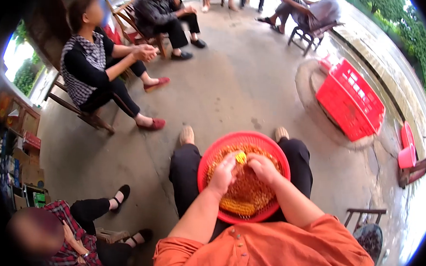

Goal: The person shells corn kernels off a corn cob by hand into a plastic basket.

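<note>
A round red plastic basket (284, 159) rests on my lap, with loose orange-yellow corn kernels (250, 196) spread inside it. My left hand (223, 173) is closed around an ear of corn (241, 157), whose bright yellow end shows above the fingers. From the other side my right hand (264, 169) closes in against the same ear, fingers bent; its fingertips are partly hidden. A whole yellow corn cob (237, 206) lies on the kernels at the basket's near side, below my left wrist.
A red plastic crate (352, 100) stands on the concrete floor at front right. A pink tub (407, 157) is farther right. Seated people (92, 67) line the left and far side, one in a plaid shirt (68, 226) at near left. A small chair (367, 230) stands at right.
</note>
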### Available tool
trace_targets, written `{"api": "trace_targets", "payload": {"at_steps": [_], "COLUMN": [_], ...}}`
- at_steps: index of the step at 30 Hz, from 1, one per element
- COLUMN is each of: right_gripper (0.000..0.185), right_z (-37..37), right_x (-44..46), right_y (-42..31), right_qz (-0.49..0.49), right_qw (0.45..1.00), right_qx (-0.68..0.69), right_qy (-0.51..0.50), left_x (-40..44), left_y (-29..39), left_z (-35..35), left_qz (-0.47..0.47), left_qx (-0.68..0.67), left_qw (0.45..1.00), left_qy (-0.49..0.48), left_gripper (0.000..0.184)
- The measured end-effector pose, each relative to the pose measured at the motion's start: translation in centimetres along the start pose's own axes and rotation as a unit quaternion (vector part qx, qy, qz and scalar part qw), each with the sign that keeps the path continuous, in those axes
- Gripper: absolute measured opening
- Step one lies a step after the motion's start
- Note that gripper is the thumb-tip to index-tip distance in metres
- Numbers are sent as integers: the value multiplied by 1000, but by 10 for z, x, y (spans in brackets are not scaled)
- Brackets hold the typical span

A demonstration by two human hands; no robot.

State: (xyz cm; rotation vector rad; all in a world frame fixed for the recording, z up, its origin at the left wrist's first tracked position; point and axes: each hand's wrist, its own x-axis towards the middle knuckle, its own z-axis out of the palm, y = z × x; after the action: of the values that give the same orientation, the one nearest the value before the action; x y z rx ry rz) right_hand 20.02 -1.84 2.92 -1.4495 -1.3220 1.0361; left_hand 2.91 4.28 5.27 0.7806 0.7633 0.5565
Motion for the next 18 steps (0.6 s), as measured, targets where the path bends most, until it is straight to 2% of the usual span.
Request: {"api": "trace_targets", "payload": {"at_steps": [1, 4, 6, 7, 12, 18], "right_gripper": [21, 21, 26, 35, 41, 40], "right_z": [-2, -1, -2, -3, -2, -1], "right_x": [-1, -1, 0, 1, 3, 3], "right_y": [-4, -24, -31, -23, -26, -23], "right_qz": [74, 139, 145, 124, 149, 123], "right_qw": [995, 980, 978, 983, 981, 990], "right_qx": [62, 140, 151, 136, 122, 64], "right_qy": [-7, 2, 14, 3, 10, -2], "left_x": [0, 1, 1, 1, -2, -3], "left_y": [0, 2, 1, 2, 3, 4], "left_z": [-3, -4, -4, -3, 1, 2], "left_qz": [-12, -28, -28, -26, -25, -31], "left_qx": [-12, -33, -35, -32, -15, -8], "left_qw": [1000, 999, 999, 999, 999, 999], "left_qy": [-16, -25, -24, -21, -23, -27], "left_gripper": [37, 36, 36, 36, 34, 33]}}
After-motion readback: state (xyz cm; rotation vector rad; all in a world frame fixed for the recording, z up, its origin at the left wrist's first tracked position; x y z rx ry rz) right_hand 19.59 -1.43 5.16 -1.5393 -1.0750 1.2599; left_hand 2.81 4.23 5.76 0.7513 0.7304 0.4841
